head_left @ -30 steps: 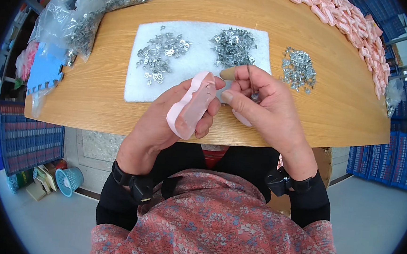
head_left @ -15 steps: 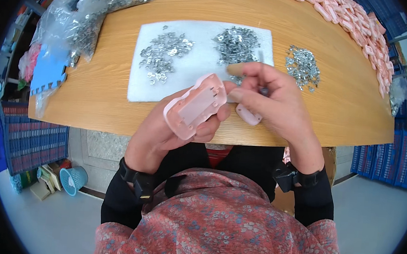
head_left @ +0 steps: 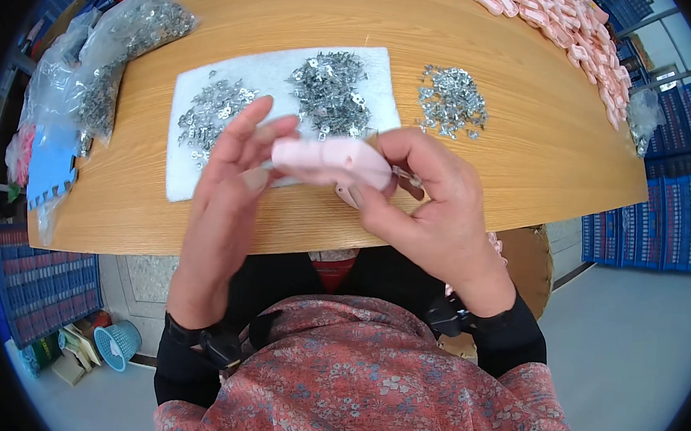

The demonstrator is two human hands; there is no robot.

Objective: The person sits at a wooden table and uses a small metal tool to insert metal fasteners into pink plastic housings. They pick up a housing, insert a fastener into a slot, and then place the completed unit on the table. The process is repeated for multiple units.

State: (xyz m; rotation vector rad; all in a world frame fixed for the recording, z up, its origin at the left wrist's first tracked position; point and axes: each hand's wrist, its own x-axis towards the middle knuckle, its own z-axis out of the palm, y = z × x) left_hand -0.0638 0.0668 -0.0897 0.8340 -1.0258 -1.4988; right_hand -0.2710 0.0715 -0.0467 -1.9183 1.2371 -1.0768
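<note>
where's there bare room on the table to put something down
Bare wood shows on the table beyond the white mat, between the clear bags and pink heap; more right of the lone metal pile. Crowded: the mat, bearing two metal piles, and its near edge, where the right hand holds a pink piece.

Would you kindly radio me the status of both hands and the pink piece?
Right hand gripping pink piece at one end. Left hand at its other end, blurred, hold unclear. Nearby clutter: metal pieces on white pad.
</note>
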